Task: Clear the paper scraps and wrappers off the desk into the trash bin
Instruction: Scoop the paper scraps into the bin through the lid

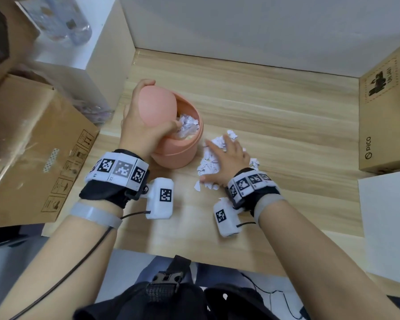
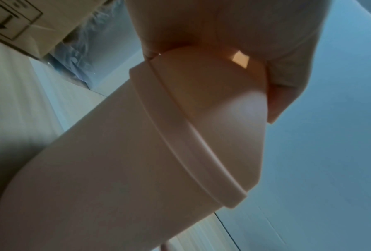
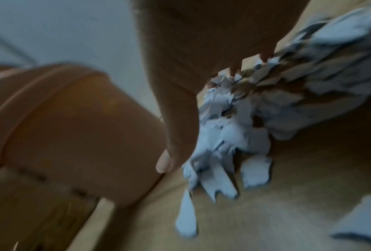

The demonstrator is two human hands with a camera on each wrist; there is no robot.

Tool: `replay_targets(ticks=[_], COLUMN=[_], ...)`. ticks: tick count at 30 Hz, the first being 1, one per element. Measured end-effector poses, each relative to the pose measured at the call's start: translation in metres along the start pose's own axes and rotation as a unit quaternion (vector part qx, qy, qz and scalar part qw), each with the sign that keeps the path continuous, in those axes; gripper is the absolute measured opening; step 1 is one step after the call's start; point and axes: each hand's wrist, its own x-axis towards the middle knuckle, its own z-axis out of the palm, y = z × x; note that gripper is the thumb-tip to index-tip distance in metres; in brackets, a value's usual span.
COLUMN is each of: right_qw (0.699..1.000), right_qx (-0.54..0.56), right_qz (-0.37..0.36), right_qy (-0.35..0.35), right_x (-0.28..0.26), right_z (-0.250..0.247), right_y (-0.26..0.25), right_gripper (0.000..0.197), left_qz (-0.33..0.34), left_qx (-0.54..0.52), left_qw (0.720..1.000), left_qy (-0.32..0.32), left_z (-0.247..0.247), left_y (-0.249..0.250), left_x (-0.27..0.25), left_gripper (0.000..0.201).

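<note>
- The pink trash bin (image 1: 178,144) stands on the wooden tabletop (image 1: 275,107) at about 10 o'clock from the heap of torn paper scraps (image 1: 209,166), just beside it.
- The left hand (image 1: 141,125) is curled over the bin's swing lid (image 1: 156,107), tipping it back; crumpled paper (image 1: 188,125) already shows in the opening.
- The right hand (image 1: 226,158) lies flat on the heap, fingers spread and straight, gripping nothing.
- The right wrist view is blurred, so whether any scrap is pinched under the palm is hard to say.
- Step in hand, as I judge it: gathering the next handful while the lid is held open.
- The next move calls for closing the fingers round a bunch, lifting it towards 10 o'clock over the rim, and dropping it without scattering the loose bits at 6 o'clock.
</note>
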Motion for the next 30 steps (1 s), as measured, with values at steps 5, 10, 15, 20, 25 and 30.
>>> replay_targets(ticks=[5,10,15,20,25,30], right_qw=[0.993,0.995,0.994,0.96,0.97,0.991], right_qx=[-0.085,0.012,0.085,0.228,0.185,0.048], right_qz=[-0.073,-0.086,-0.006,-0.055,-0.11,-0.118], right_qy=[0.04,0.044,0.063,0.152,0.114,0.042], right_x=[-0.001,-0.002,-0.011,-0.027,-0.017,-0.013], right_z=[0.01,0.002,-0.043,-0.113,-0.132,-0.131], right_y=[-0.007,0.007,0.002,-0.042,-0.096,-0.114], right_gripper=[0.057,0.029,0.024,0.013,0.009,0.049], left_qz=[-0.002,-0.001,-0.004,-0.018,-0.041,-0.051], left_qx=[0.003,0.017,0.025,0.039,0.048,0.049], left_qw=[1.0,1.0,1.0,0.999,0.998,0.997], left_qy=[0.005,0.011,0.01,0.0,-0.013,-0.028], left_z=[-0.001,0.0,-0.001,-0.003,-0.003,-0.007], left_y=[0.0,-0.003,0.001,0.003,0.003,0.006], left_x=[0.0,0.001,0.0,0.0,-0.001,-0.003], left_gripper=[0.072,0.074,0.08,0.082,0.08,0.083])
